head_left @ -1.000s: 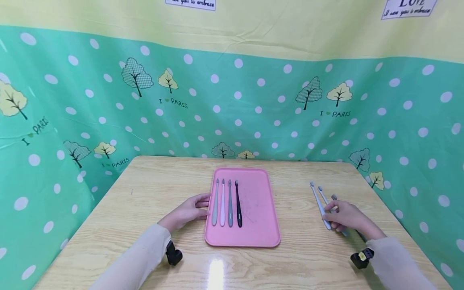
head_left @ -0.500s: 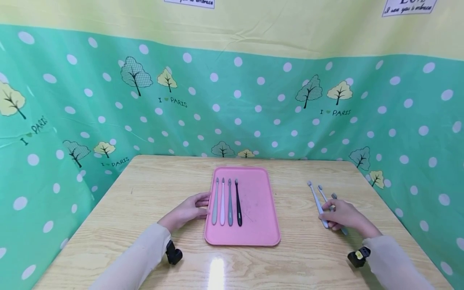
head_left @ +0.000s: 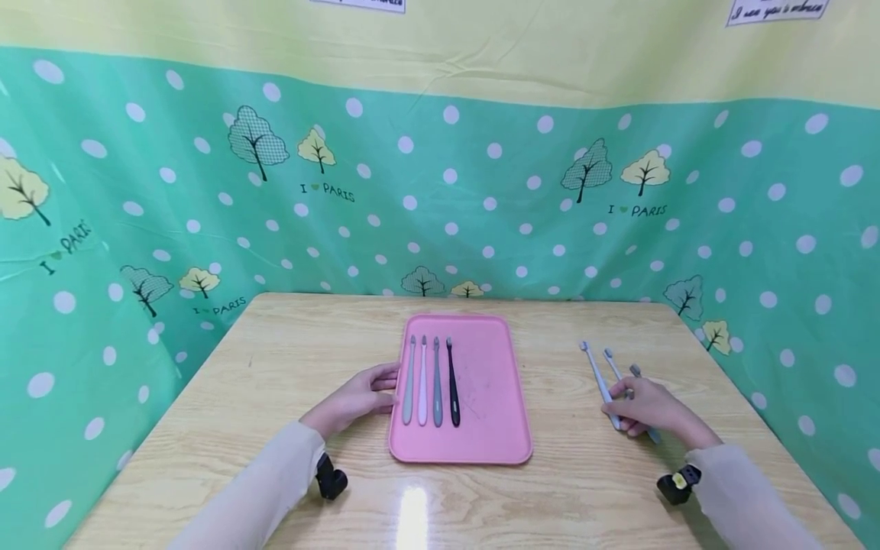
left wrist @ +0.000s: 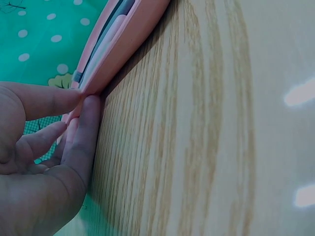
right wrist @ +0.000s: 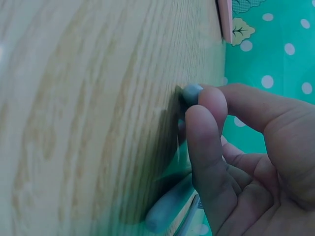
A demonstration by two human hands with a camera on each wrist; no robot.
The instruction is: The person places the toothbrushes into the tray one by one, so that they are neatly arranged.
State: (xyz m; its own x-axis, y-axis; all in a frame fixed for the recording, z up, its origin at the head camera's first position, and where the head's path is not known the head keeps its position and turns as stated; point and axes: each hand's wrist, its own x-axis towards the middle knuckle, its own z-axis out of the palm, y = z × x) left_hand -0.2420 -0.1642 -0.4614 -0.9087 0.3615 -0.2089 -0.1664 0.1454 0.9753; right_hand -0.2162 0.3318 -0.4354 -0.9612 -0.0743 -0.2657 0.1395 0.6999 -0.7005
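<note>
My left hand (head_left: 354, 399) pinches the left rim of a pink tray (head_left: 490, 389); thumb and finger meet at that rim in the left wrist view. On the tray, side by side with heads away from me, lie a grey-green toothbrush (head_left: 408, 393), a pale pink one, a blue-grey one and a black toothbrush (head_left: 454, 397). Over on the right, my right hand (head_left: 651, 406) pinches a light blue toothbrush (head_left: 596, 373) near its handle end (right wrist: 191, 93). A second pale blue toothbrush (head_left: 613, 363) and a grey-headed toothbrush (head_left: 635, 371) lie beside it, partly hidden beneath the hand.
Everything rests on a wooden table (head_left: 296, 336). A green and yellow curtain (head_left: 495, 191) with white dots and printed trees hangs behind and beside it. Each wrist wears a small black camera, such as the left camera (head_left: 330, 477).
My right hand has shifted slightly left, drawing the light blue toothbrush away from the two beside it. The left hand and the tray have stayed in place.
</note>
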